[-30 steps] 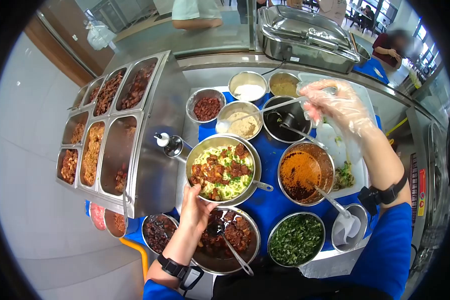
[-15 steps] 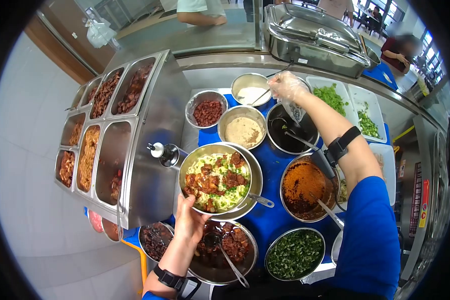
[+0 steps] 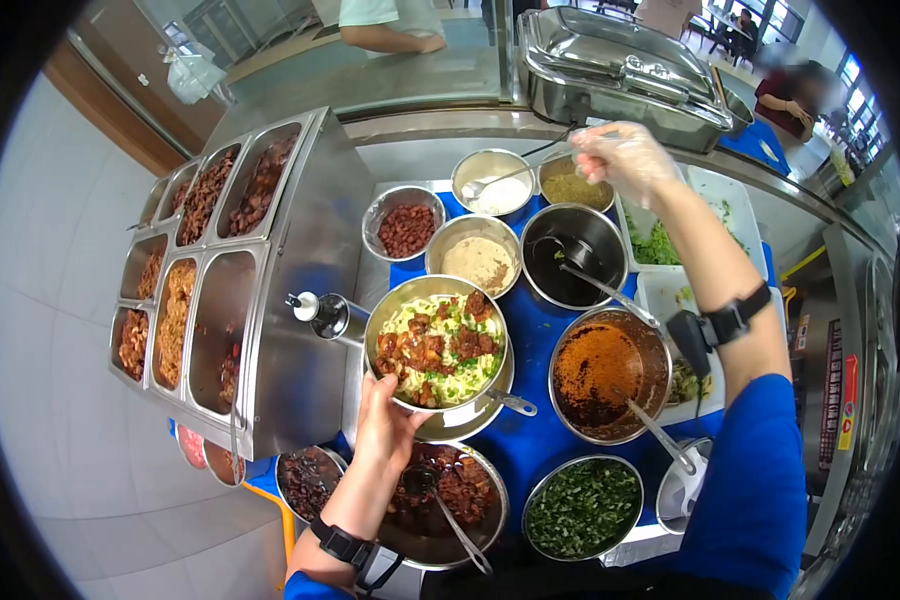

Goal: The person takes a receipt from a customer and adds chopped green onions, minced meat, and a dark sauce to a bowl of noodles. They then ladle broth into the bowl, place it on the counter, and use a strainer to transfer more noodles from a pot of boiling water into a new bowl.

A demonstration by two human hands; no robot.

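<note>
Smooth metal bowl (image 3: 422, 288), glossy metal chafing dish (image 3: 625, 75), filmy plastic glove (image 3: 635, 160), matt sleeve (image 3: 755, 475)

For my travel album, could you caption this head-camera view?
Left hand holding a metal bowl of food, gloved right hand near a smaller bowl of greenish powder.

Head-worn cam, wide-angle, faces fwd & down, close over blue tabletop (image 3: 530, 335).

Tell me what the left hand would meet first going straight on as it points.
The left hand holds the food bowl; carried straight on, that would probably reach the beige powder bowl first, though depth is unclear.
</note>
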